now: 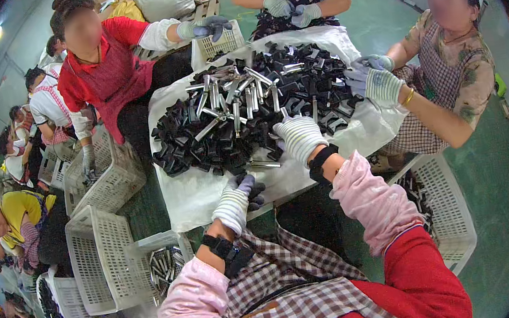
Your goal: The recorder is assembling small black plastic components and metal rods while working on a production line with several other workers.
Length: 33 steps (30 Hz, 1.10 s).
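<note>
Hands, left hand (pixel 236 203) near table edge, right hand (pixel 300 137) on black parts (pixel 200 134), parts lying every way

Left hand (pixel 235 204): white glove striped grey, dark fingertips. Right hand (pixel 300 137): same striped white glove. Both wrists: black straps; sleeve covers (pixel 370 199) pink. Apron (pixel 290 294): brown-and-white check over red. Counter (pixel 192 195): white sheet. Parts pile (pixel 200 134): black pieces, silver metal tubes (pixel 246 90) mixed in. Baskets (pixel 98 254): white lattice. Floor (pixel 490 162): green.
</note>
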Tool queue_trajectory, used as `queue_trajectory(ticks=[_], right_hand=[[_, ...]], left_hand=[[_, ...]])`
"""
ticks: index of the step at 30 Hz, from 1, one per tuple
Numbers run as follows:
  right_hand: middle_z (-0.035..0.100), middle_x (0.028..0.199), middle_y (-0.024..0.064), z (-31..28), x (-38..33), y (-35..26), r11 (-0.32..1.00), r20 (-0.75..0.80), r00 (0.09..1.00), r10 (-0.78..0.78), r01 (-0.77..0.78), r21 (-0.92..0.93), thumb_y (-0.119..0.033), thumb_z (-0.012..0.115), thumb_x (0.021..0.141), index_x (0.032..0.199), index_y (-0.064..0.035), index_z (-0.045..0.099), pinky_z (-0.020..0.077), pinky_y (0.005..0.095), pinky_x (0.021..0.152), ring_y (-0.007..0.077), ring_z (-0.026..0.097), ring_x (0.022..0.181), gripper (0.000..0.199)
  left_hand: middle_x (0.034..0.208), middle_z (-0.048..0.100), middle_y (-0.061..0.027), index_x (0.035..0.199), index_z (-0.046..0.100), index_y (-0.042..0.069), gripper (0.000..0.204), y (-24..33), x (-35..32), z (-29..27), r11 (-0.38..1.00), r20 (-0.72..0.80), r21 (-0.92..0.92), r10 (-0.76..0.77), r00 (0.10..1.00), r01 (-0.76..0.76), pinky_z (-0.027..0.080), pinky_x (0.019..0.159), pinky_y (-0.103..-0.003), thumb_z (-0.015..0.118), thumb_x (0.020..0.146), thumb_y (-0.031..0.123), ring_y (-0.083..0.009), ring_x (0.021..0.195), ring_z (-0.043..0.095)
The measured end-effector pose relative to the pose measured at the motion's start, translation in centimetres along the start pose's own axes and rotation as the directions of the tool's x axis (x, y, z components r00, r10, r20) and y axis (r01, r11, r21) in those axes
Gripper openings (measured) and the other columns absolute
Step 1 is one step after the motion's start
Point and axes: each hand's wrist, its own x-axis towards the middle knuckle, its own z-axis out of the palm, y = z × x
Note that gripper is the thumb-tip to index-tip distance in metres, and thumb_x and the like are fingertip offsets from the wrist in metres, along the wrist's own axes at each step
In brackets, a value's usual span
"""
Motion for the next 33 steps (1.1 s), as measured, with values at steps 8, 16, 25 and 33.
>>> queue_trajectory(ticks=[8, 16, 25, 33], right_hand=[[0.063, 0.077, 0.0164, -4.6, -5.2, -0.7, 0.872, -0.258, 0.939, 0.229, -0.080, 0.484, -0.015, 0.064, 0.080, 0.091, -0.0061, 0.064, 0.0505, 0.0430, 0.062, 0.0343, 0.063, 0.070, 0.014], [0.063, 0.077, 0.0190, -9.1, -11.7, -10.1, 0.767, -0.170, 0.985, -0.013, 0.119, 0.631, -0.020, 0.063, 0.087, 0.097, -0.0021, 0.064, 0.0500, 0.0405, 0.059, 0.0358, 0.063, 0.069, 0.021], [0.060, 0.063, 0.0157, -9.9, -13.5, -12.5, 0.731, -0.216, 0.976, -0.018, 0.160, 0.664, -0.026, 0.056, 0.089, 0.084, -0.0040, 0.055, 0.0456, 0.0446, 0.048, 0.0362, 0.059, 0.054, 0.023], [0.055, 0.055, 0.0143, -9.8, -14.6, -11.5, 0.795, -0.064, 0.954, -0.294, 0.281, 0.538, -0.023, 0.060, 0.086, 0.082, -0.0033, 0.057, 0.0457, 0.0420, 0.046, 0.0352, 0.057, 0.049, 0.021]], left_hand=[[0.087, 0.065, -0.0066, 0.113, 0.059, 0.009, 0.046, 1.9, -5.5, 0.5, 0.993, -0.072, 0.000, 0.121, 0.990, -0.121, 0.046, 0.058, -0.027, 0.052, 0.094, 0.050, -0.0136, 0.063, 0.054], [0.074, 0.058, -0.0010, 0.105, 0.061, 0.009, 0.045, 0.4, -8.8, 2.9, 0.945, -0.123, -0.096, 0.302, 0.945, -0.314, 0.047, 0.058, -0.026, 0.043, 0.098, 0.050, -0.0103, 0.063, 0.054], [0.082, 0.055, 0.0011, 0.105, 0.058, 0.007, 0.040, 0.8, -12.4, 3.8, 0.845, -0.225, 0.130, 0.534, 0.815, -0.518, 0.044, 0.069, -0.025, 0.043, 0.100, 0.043, -0.0083, 0.076, 0.049], [0.087, 0.063, -0.0051, 0.100, 0.062, 0.003, 0.033, 0.9, -13.0, 1.4, 0.770, 0.098, 0.480, 0.429, 0.898, -0.420, 0.046, 0.076, -0.027, 0.044, 0.101, 0.030, -0.0123, 0.081, 0.056]])
